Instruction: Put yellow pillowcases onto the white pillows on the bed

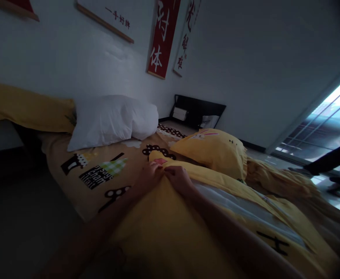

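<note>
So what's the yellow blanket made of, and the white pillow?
The yellow blanket, pinched at its corner by the left hand and the right hand, looks like soft matte woven cloth, maybe cotton: it creases and folds. The white pillow looks like plain cloth over squashy stuffing: it puffs and dents.

Both hands, the left hand (pixel 150 173) and right hand (pixel 178 177), pinch the yellow duvet cover's (pixel 170 221) corner just before the yellow pillow (pixel 213 152); a white pillow (pixel 112 121) lies left of it.

matt yellow cloth duvet cover (pixel 164 228), soft white cloth pillow (pixel 112 120)
</note>
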